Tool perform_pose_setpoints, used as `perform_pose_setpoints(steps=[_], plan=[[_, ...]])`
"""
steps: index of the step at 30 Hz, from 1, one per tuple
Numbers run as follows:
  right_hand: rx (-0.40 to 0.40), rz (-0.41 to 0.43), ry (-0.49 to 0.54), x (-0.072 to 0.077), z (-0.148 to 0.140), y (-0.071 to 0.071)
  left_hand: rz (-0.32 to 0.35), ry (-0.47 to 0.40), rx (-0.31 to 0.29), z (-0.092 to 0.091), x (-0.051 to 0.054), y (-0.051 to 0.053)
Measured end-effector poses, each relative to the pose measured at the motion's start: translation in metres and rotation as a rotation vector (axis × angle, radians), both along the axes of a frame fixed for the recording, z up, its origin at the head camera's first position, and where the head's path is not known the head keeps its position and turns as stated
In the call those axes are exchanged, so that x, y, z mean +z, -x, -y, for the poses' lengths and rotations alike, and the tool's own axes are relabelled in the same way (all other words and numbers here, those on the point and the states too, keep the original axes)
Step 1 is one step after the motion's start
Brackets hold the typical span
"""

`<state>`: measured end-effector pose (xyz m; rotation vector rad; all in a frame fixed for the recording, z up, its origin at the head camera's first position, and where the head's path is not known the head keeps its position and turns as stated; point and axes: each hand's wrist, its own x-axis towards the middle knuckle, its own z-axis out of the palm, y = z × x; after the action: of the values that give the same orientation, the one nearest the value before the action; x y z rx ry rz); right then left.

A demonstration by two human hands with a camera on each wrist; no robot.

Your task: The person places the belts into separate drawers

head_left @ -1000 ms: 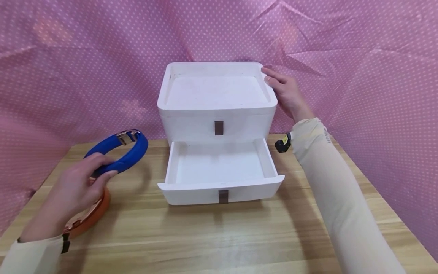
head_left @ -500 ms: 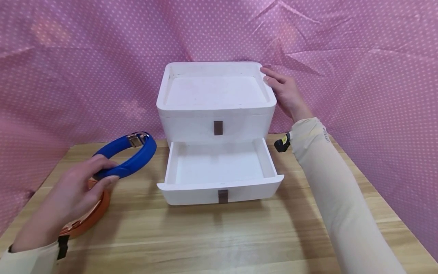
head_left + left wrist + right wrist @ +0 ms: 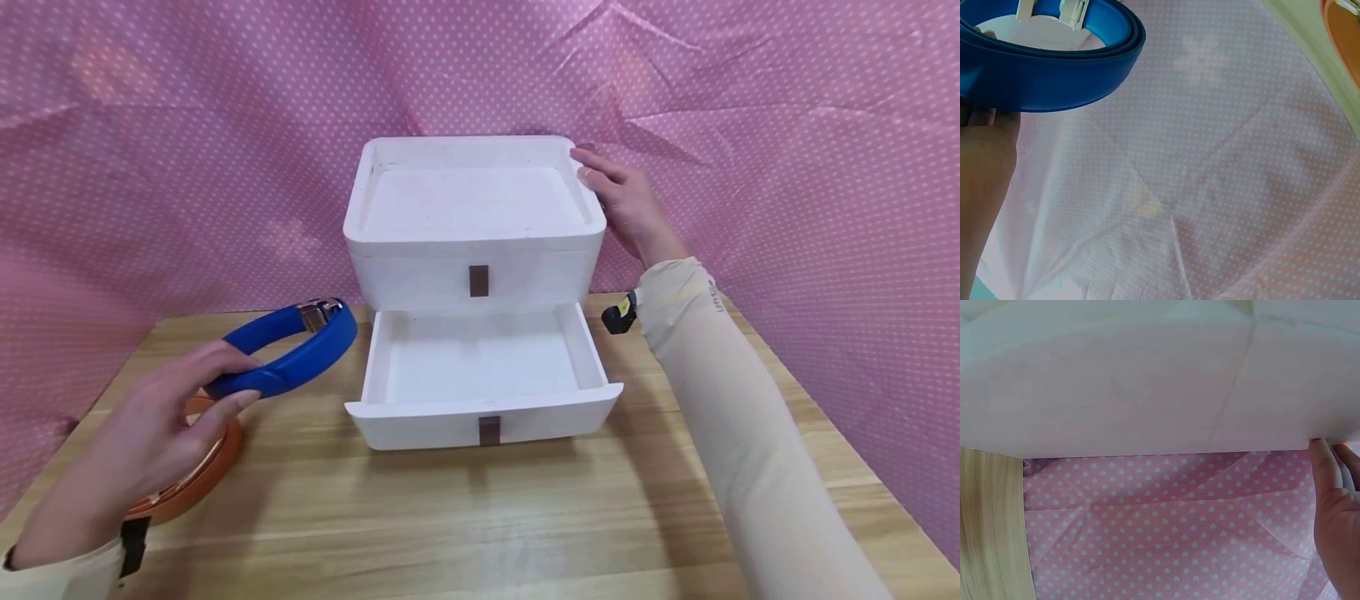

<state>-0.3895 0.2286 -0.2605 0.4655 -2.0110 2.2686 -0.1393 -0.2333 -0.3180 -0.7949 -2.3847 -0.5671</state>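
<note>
Blue belt (image 3: 311,358): pinched, L hand (image 3: 153,425) | R hand (image 3: 628,200) unclenched, on drawer unit (image 3: 420,279) (head/R cams only)

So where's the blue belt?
In the head view, the blue belt is on the left, held in the left hand's grip, left of the open lower drawer. The orange belt lies lower in the picture.

Small dark lettering (image 3: 714,297) on the right sleeve (image 3: 738,417), apparently "Let's Slim"; too small to read with certainty.

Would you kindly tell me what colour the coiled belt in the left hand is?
The coiled belt is blue, which shows best in the head view.
</note>
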Motion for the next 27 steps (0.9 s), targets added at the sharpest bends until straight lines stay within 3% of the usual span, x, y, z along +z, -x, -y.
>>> perform_pose_setpoints(steps=[8,14,20,27], plan=[[-0.005,-0.007,0.017,0.0,0.0,0.0,-0.003,-0.012,-0.07,-0.009,0.005,-0.007],[0.002,0.004,0.011,-0.002,-0.001,0.0,-0.008,-0.009,-0.068,-0.015,0.008,-0.015],[0.005,0.002,0.007,-0.003,0.001,0.0,-0.057,-0.076,-0.14,-0.017,0.01,-0.019],[-0.004,0.003,0.012,0.0,0.0,0.0,-0.049,-0.06,-0.181,-0.027,0.019,-0.023]])
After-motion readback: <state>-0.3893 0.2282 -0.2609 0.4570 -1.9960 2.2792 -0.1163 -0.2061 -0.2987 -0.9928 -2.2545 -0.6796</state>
